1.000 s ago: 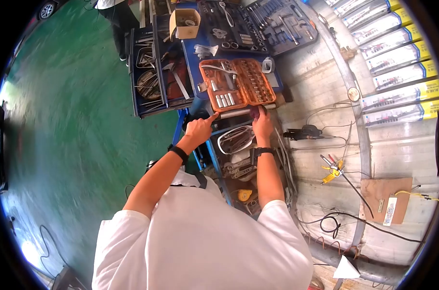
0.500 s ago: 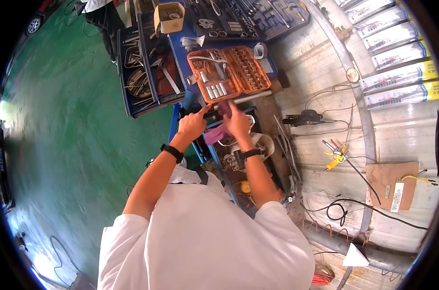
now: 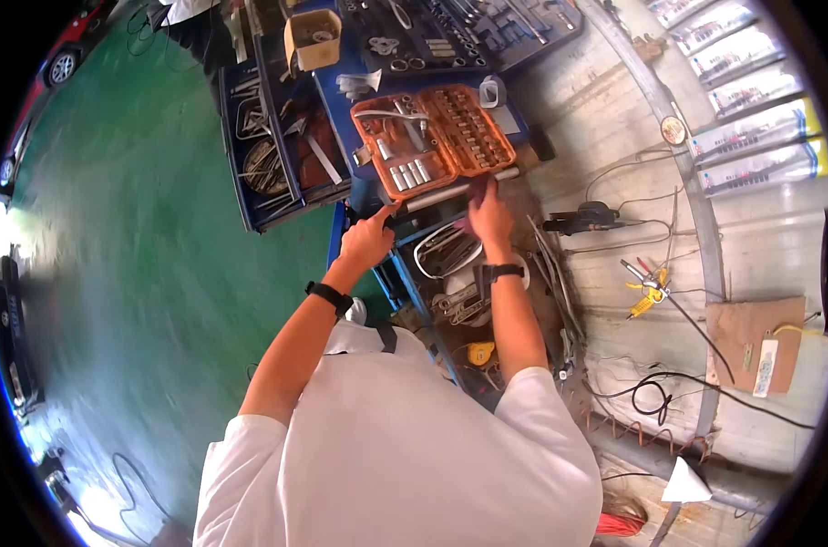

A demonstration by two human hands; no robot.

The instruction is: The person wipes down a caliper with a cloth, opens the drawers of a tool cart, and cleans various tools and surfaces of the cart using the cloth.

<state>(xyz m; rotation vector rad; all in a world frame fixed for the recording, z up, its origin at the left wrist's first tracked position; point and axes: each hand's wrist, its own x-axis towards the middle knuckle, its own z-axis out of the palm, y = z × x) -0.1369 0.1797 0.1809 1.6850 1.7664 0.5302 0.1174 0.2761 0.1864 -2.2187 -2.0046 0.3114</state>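
Left hand (image 3: 368, 242) half curled, index finger stretched to left end of metal bar (image 3: 437, 197); whether palm holds something, I cannot tell. Right hand (image 3: 492, 221) grips bunched dark red cloth (image 3: 476, 193) at same bar, nearer right end. Just beyond bar, orange socket-set case (image 3: 445, 141) lies open on blue worktop (image 3: 334, 102).
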